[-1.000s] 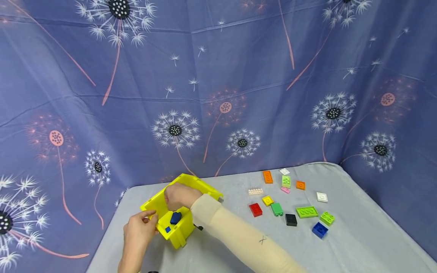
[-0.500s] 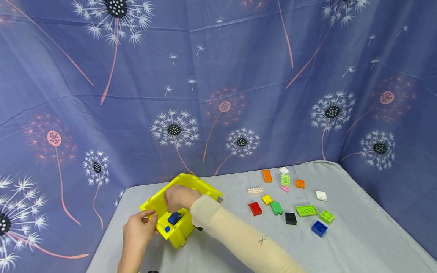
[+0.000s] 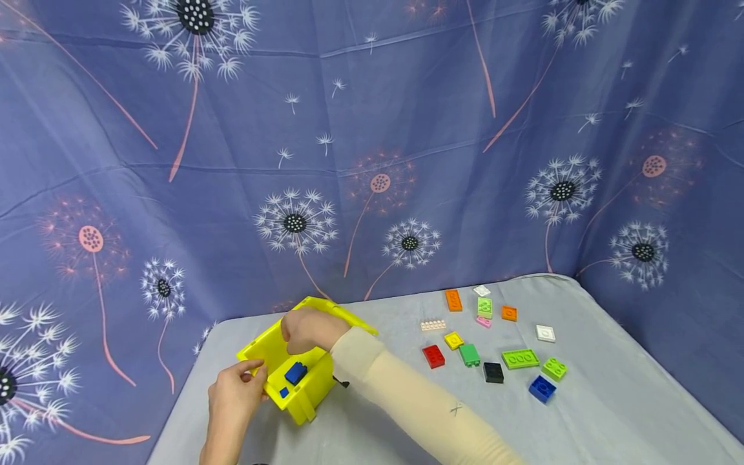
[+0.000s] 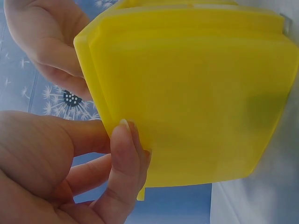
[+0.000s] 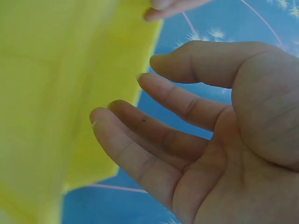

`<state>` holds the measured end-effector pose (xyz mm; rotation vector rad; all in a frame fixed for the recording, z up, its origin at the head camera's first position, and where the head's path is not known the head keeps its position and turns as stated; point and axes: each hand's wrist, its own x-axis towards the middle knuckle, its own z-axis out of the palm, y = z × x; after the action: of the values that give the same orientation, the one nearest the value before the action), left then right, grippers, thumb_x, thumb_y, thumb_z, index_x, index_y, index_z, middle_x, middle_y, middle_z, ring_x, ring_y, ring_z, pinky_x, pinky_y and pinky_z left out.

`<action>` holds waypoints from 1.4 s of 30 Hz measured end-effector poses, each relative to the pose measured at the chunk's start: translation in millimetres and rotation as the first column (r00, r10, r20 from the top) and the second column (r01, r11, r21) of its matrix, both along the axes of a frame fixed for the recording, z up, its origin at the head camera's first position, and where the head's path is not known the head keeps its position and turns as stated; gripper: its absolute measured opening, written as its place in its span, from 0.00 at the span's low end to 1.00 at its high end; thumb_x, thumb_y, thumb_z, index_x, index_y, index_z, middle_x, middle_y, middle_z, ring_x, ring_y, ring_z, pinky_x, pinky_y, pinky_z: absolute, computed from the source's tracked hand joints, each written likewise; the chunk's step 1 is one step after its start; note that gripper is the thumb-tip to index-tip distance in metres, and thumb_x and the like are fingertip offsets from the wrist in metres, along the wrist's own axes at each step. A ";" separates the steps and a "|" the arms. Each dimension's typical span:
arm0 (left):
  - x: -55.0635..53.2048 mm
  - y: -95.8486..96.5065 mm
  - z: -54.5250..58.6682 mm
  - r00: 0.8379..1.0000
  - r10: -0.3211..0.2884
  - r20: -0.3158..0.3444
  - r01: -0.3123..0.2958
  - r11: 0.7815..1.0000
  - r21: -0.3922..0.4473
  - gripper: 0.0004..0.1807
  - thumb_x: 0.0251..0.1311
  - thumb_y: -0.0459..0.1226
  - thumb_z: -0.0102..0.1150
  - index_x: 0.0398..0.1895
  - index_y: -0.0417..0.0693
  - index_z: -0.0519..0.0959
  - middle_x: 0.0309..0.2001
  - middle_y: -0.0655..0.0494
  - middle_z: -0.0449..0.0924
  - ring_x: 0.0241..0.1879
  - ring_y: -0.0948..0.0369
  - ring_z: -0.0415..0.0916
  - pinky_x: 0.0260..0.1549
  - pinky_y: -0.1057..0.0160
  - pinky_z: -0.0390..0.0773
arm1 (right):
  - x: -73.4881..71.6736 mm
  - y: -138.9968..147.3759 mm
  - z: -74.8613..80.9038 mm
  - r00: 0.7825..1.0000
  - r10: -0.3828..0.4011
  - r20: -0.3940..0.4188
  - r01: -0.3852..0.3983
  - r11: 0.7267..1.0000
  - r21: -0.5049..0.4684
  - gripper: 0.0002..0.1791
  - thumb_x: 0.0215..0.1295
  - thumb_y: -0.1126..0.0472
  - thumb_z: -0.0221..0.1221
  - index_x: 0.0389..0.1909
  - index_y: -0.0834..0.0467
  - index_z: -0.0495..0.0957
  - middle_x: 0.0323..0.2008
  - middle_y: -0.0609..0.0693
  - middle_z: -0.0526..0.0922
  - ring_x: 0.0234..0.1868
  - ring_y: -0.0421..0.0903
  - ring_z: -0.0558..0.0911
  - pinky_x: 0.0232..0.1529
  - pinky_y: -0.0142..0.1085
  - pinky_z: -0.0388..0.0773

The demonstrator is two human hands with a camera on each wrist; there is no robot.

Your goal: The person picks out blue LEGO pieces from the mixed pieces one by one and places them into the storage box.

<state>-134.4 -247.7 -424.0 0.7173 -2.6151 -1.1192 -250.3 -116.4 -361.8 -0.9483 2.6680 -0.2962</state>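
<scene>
Grey table (image 3: 610, 413), dandelion-print backdrop (image 3: 372, 129) (blue), left hand (image 3: 232, 400) pinching yellow bin (image 3: 273, 352), right hand (image 3: 308, 329) relaxed above it.

Bright, even light with soft shadows; head view sharp; both wrist views blur the close yellow bin (image 4: 196, 93).

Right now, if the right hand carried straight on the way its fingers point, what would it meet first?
Most likely the inner wall of the yellow bin. The right hand hangs open over it, fingers angled toward that side; depth is unclear, so the blue brick below could come first.
</scene>
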 end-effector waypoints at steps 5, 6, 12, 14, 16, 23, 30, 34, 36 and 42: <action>0.5 1.3 -0.3 1.000 -0.005 0.003 0.005 1.000 -0.002 0.19 0.70 0.39 0.62 0.57 0.35 0.83 0.37 0.44 0.79 0.22 0.58 0.84 0.22 0.61 0.78 | -2.0 20.8 23.3 1.000 -0.003 -0.001 0.003 0.997 -0.072 0.16 0.66 0.56 0.68 0.54 0.48 0.84 0.50 0.41 0.84 0.43 0.40 0.80 0.49 0.36 0.82; 0.2 1.6 -0.4 1.000 -0.005 0.002 0.005 1.000 0.003 0.19 0.70 0.39 0.62 0.57 0.35 0.83 0.37 0.44 0.79 0.22 0.58 0.83 0.22 0.61 0.79 | -2.4 25.7 28.5 1.000 -0.011 0.006 0.011 0.996 -0.093 0.17 0.66 0.56 0.67 0.55 0.47 0.84 0.52 0.41 0.84 0.43 0.40 0.80 0.49 0.37 0.82; -0.2 1.7 -1.1 1.000 0.012 -0.005 -0.012 1.000 0.004 0.19 0.70 0.38 0.62 0.58 0.35 0.83 0.38 0.43 0.78 0.21 0.60 0.81 0.21 0.62 0.79 | -4.0 54.3 54.7 0.999 -0.016 0.037 0.023 0.978 -0.206 0.17 0.69 0.58 0.64 0.58 0.48 0.82 0.50 0.44 0.83 0.36 0.42 0.79 0.41 0.36 0.80; 0.5 1.2 -1.2 1.000 0.016 -0.004 -0.016 1.000 0.005 0.19 0.69 0.38 0.62 0.58 0.35 0.83 0.38 0.42 0.79 0.20 0.61 0.81 0.21 0.62 0.80 | -3.3 63.0 62.5 1.000 0.001 0.012 0.002 0.974 -0.225 0.17 0.70 0.58 0.63 0.58 0.48 0.82 0.50 0.44 0.83 0.35 0.42 0.78 0.40 0.36 0.79; 1.0 1.0 -1.4 1.000 0.017 -0.004 -0.017 1.000 0.010 0.19 0.69 0.38 0.62 0.57 0.35 0.83 0.38 0.42 0.79 0.20 0.61 0.81 0.21 0.62 0.80 | -2.5 72.4 69.6 1.000 0.017 -0.017 -0.020 0.970 -0.243 0.17 0.71 0.59 0.61 0.59 0.50 0.81 0.49 0.45 0.83 0.36 0.43 0.79 0.39 0.36 0.78; 1.7 0.8 -2.0 1.000 -0.003 -0.010 0.003 1.000 -0.004 0.19 0.70 0.38 0.62 0.58 0.35 0.83 0.37 0.43 0.80 0.21 0.59 0.82 0.22 0.61 0.78 | -1.3 118.0 79.9 0.997 -0.017 -0.074 -0.007 0.950 -0.313 0.17 0.73 0.57 0.60 0.60 0.50 0.80 0.56 0.51 0.83 0.55 0.47 0.81 0.51 0.42 0.80; 1.6 -0.4 -0.4 1.000 -0.005 -0.024 0.005 1.000 -0.020 0.19 0.69 0.38 0.62 0.58 0.36 0.83 0.35 0.45 0.80 0.20 0.61 0.81 0.21 0.60 0.76 | -1.3 173.7 70.5 0.987 -0.127 -0.100 0.082 0.928 -0.363 0.14 0.71 0.57 0.61 0.55 0.49 0.82 0.54 0.53 0.84 0.47 0.48 0.83 0.50 0.45 0.80; 1.4 -0.6 -0.8 1.000 0.013 -0.024 -0.013 1.000 0.007 0.19 0.69 0.38 0.62 0.57 0.35 0.83 0.38 0.42 0.78 0.20 0.61 0.81 0.21 0.62 0.79 | 0.3 203.4 64.8 0.977 -0.175 -0.118 0.120 0.920 -0.373 0.15 0.71 0.58 0.59 0.56 0.51 0.82 0.54 0.52 0.84 0.49 0.49 0.85 0.52 0.48 0.81; 1.6 -0.7 -1.2 1.000 0.016 -0.024 -0.015 1.000 0.012 0.19 0.69 0.37 0.62 0.57 0.35 0.83 0.39 0.42 0.78 0.21 0.61 0.81 0.21 0.63 0.79 | 0.3 217.6 60.5 0.975 -0.199 -0.103 0.146 0.913 -0.381 0.16 0.71 0.58 0.58 0.58 0.51 0.81 0.56 0.52 0.83 0.51 0.50 0.85 0.53 0.49 0.81; 2.9 -0.7 -2.0 0.999 0.001 -0.033 -0.001 1.000 -0.005 0.19 0.69 0.38 0.63 0.57 0.35 0.83 0.37 0.43 0.80 0.20 0.60 0.83 0.20 0.62 0.77 | 1.3 261.5 40.1 0.958 -0.270 -0.098 0.215 0.899 -0.380 0.19 0.70 0.59 0.57 0.61 0.53 0.79 0.58 0.53 0.83 0.54 0.54 0.84 0.52 0.52 0.80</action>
<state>-131.5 -248.4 -426.0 0.6935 -2.5884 -1.1148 -249.1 145.1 -321.6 -0.7520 2.9340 -0.8374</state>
